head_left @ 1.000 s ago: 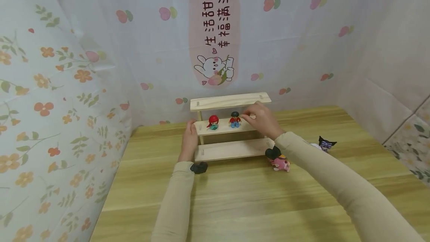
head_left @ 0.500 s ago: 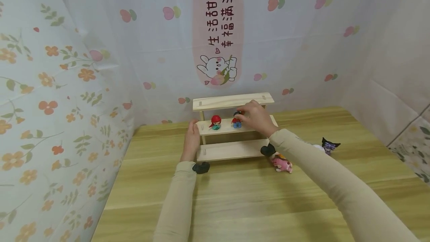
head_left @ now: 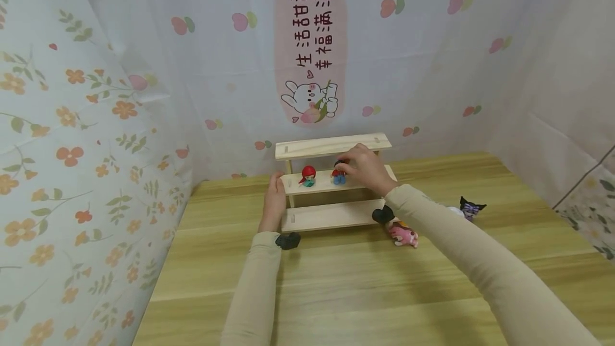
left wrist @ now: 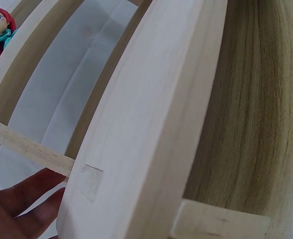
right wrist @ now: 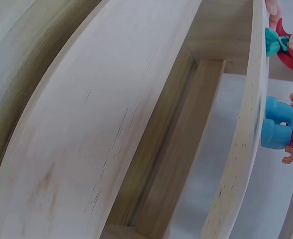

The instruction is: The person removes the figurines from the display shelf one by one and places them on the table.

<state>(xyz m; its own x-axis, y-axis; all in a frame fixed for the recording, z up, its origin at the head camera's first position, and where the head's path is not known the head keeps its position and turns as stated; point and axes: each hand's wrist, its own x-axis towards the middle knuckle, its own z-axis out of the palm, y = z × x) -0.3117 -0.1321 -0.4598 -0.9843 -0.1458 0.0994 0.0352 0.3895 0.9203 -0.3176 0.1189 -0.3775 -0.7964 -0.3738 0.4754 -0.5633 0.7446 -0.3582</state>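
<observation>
A three-tier wooden shelf (head_left: 331, 216) stands on the table against the back wall. My left hand (head_left: 274, 203) grips its left end at the middle tier; in the left wrist view, fingers (left wrist: 29, 191) reach behind an upright. On that tier sits a red-haired mermaid figurine (head_left: 308, 176) in teal. To its right stands a toy figure (head_left: 338, 177) with dark hair, red top and blue legs. My right hand (head_left: 369, 171) pinches it at the head, partly hiding it. The right wrist view shows its blue legs (right wrist: 277, 124) upon the board.
A pink toy (head_left: 403, 235) lies beside the shelf's front right corner, partly behind my right wrist. Farther right on the wooden table (head_left: 336, 292) are a black-and-purple toy (head_left: 470, 208) and a white item (head_left: 456, 211). A patterned cloth (head_left: 96, 148) hangs at left.
My right hand has moved left from beside the dark-haired figure to its head and taken hold of it. The left hand stays on the shelf's end.
</observation>
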